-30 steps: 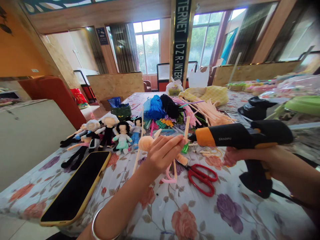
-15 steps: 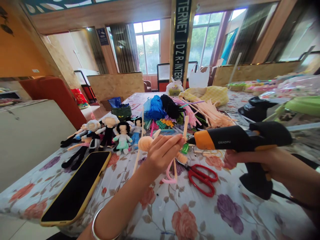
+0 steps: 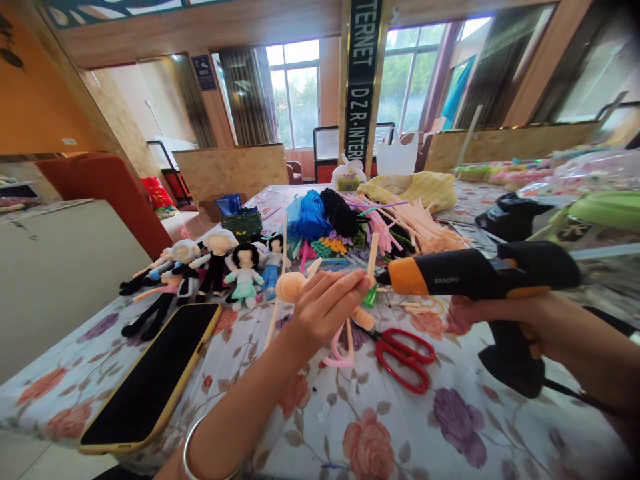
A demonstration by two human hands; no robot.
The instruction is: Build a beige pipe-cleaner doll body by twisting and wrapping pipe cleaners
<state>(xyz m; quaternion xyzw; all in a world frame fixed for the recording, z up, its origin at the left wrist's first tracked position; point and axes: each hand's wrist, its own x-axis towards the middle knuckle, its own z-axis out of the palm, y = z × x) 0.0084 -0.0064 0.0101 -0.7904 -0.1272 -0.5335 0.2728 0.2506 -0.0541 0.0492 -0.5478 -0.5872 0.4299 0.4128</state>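
My left hand (image 3: 327, 303) is closed around a peach-coloured doll piece made of fuzzy stems; its rounded head (image 3: 290, 287) pokes out on the left. A short peach pipe cleaner (image 3: 373, 257) stands up by my fingertips. In my right hand (image 3: 480, 317) is a black and orange hot glue gun (image 3: 455, 275), its nozzle pointing left, close to my left fingertips. Whether the nozzle touches the pipe cleaner I cannot tell. Red-handled scissors (image 3: 405, 357) lie on the table below the nozzle. A pink pipe cleaner (image 3: 337, 361) hangs or lies beneath my left hand.
Several finished dolls (image 3: 247, 273) lie at the left, behind a phone in a yellow case (image 3: 155, 373). Bundles of peach pipe cleaners (image 3: 425, 223) and blue ones (image 3: 311, 215) are heaped at the back. A flowered cloth (image 3: 370, 440) covers the table.
Hardly anything differs. The glue gun's rear has shifted very slightly left; both hands keep their hold and the nozzle stays beside the left fingertips.
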